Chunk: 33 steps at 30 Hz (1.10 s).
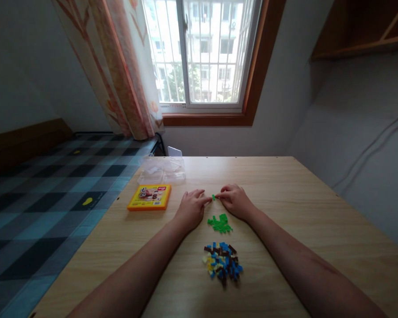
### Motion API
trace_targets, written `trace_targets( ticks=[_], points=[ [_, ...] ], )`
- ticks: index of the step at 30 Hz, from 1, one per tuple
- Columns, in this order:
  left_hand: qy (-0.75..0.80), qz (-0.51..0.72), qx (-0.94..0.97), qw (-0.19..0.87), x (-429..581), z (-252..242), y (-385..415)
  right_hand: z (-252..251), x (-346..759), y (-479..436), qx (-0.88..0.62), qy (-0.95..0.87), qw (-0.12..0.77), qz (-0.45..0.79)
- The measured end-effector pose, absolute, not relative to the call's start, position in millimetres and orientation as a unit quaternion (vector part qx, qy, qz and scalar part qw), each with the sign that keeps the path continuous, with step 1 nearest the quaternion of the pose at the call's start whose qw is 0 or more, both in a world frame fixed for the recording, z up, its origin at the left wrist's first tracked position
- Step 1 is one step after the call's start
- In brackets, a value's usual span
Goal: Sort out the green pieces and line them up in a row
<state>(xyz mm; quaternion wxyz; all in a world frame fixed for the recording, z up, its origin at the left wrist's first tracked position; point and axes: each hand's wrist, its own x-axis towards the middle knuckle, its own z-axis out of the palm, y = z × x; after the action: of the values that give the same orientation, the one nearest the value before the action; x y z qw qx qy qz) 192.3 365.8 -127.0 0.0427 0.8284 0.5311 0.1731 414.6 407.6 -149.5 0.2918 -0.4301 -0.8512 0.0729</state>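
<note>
In the head view, a small green building brick piece (213,197) is between the fingertips of my two hands, at or just above the tabletop. My left hand (193,206) reaches it from the left, fingers bent and closed towards it. From the right, my right hand (234,200) meets it with a fingertip, its other fingers curled. How the thumbs grip is too small to see. Just below the hands lies a pile of green bricks (220,224). Nearer to me is a mixed pile of blue, brown and yellow bricks (223,260).
A yellow-orange box (150,197) lies flat left of my left hand. Behind it stands a clear plastic tray (162,170) at the wooden table's (268,176) far left. A bed with a checked cover (63,185) adjoins the left edge; a barred window is ahead.
</note>
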Motion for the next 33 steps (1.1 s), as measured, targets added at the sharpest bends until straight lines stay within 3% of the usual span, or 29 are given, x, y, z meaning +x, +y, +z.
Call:
trace_targets(
  ticks=[18,27,33],
  points=[
    [0.538,0.180,0.822,0.045,192.2,-127.4,364.8,-147.2,415.7,404.4,-0.396,-0.868,0.287,0.086],
    [0.526,0.184,0.830,0.033,194.4,-124.5,365.9,-130.6,421.1,397.5,-0.322,-0.853,0.302,0.278],
    [0.511,0.219,0.830,0.049,193.8,-124.8,368.1,-126.7,419.2,392.7,-0.311,-0.875,0.246,0.278]
  ],
)
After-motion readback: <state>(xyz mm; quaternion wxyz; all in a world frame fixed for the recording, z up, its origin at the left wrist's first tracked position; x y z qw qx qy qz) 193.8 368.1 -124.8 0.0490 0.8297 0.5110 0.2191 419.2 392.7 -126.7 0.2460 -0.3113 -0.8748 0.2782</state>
